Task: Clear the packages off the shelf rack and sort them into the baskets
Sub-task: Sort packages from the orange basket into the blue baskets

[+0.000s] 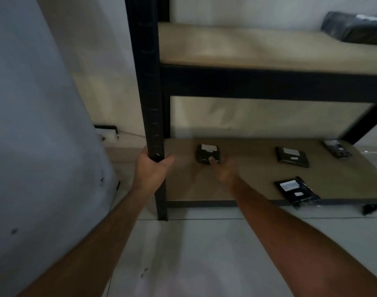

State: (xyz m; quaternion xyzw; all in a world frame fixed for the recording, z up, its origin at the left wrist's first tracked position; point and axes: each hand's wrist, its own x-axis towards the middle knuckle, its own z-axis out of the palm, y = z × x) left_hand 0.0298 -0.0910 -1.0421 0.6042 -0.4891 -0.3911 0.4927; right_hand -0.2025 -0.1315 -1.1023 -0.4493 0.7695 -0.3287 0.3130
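My left hand grips the black upright post of the shelf rack low down, thumb on one side of the metal and fingers wrapped behind it. My right hand reaches onto the bottom shelf, palm down, and my thumb lies on the near edge of a small black package with a white label; the picture is blurred there, and I cannot tell whether my fingers are closed on it or only touching. That package lies flat on the left part of the board, not far from the post. Further right on the same board lie three more dark labelled packages: one toward the back, one at the far right by the rear leg, and one at the front edge, hanging slightly over the lip. On the shelf above, at its right end, sits a bulkier black bag. A pale curved surface fills the left of my view, and by the wall beyond it a white socket block with a cord lies low down. The floor under my arms is pale tile.
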